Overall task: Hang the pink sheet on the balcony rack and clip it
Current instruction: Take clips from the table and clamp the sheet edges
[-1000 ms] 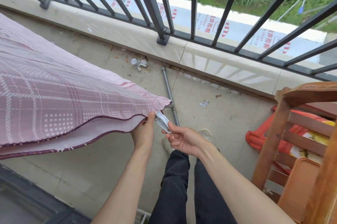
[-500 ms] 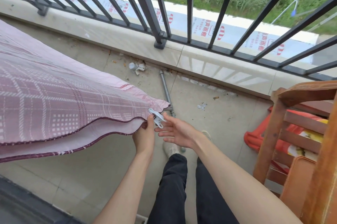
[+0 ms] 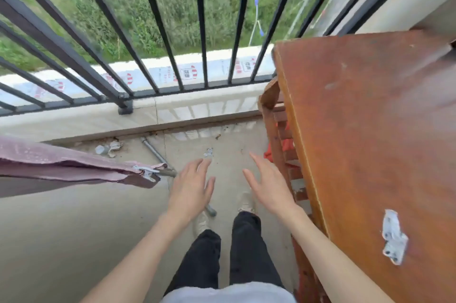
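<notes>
Here, both bare hands are hovering over the grey concrete balcony floor (image 3: 74,228), holding nothing. The left hand (image 3: 191,188) is hanging palm down with its fingers straight and slightly spread, just to the right of the sheet's corner and not touching it. The right hand (image 3: 267,185) is reaching forward beside the table, fingers straight and lying close together, thumb apart.

The pink checked fabric sheet (image 3: 64,167) is lying draped over a grey metal rack bar (image 3: 169,173) at the left edge, seen almost edge-on, its corner ending just short of the left hand. A small white plastic clip (image 3: 146,171) is gripping that corner where the bar is sticking out.

A second white plastic clip (image 3: 393,237) is lying on the worn reddish-brown wooden table top (image 3: 370,129) at the right. The black metal balcony railing (image 3: 158,31) is crossing the top, with green grass behind it. Below, the person's dark trouser legs (image 3: 222,253) and pale shoes are showing.
</notes>
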A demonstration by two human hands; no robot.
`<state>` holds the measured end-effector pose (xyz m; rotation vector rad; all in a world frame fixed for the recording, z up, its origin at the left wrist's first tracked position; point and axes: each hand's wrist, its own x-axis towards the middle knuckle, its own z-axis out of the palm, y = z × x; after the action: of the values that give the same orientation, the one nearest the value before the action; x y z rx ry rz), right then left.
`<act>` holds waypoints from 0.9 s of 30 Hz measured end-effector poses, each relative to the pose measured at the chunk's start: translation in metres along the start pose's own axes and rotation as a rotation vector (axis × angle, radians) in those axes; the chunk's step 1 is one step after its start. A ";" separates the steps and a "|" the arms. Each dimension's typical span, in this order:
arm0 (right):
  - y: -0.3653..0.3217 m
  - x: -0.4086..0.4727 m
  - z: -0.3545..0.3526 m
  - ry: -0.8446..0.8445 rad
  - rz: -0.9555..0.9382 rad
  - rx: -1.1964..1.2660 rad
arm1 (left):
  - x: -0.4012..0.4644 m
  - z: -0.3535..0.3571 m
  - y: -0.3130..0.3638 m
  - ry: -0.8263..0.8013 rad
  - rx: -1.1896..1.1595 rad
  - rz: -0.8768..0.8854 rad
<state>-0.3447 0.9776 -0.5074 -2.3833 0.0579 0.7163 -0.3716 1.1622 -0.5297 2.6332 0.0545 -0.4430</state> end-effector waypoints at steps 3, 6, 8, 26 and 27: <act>0.040 -0.032 -0.082 0.166 0.057 -0.025 | 0.034 -0.023 0.090 -0.031 0.049 0.174; 0.087 -0.081 -0.103 0.334 0.183 -0.006 | 0.032 -0.005 0.139 -0.077 0.082 0.353; 0.122 -0.112 -0.107 0.449 0.288 0.025 | 0.021 0.018 0.170 -0.148 0.086 0.446; 0.270 -0.144 -0.117 0.544 0.599 0.256 | 0.009 0.169 0.343 -0.329 0.369 0.835; 0.270 -0.144 -0.118 0.534 0.592 0.257 | 0.009 0.168 0.341 -0.286 0.370 0.826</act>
<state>-0.4683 0.6743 -0.5118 -2.2395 1.0449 0.2716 -0.3748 0.7817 -0.5234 2.5959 -1.2518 -0.5501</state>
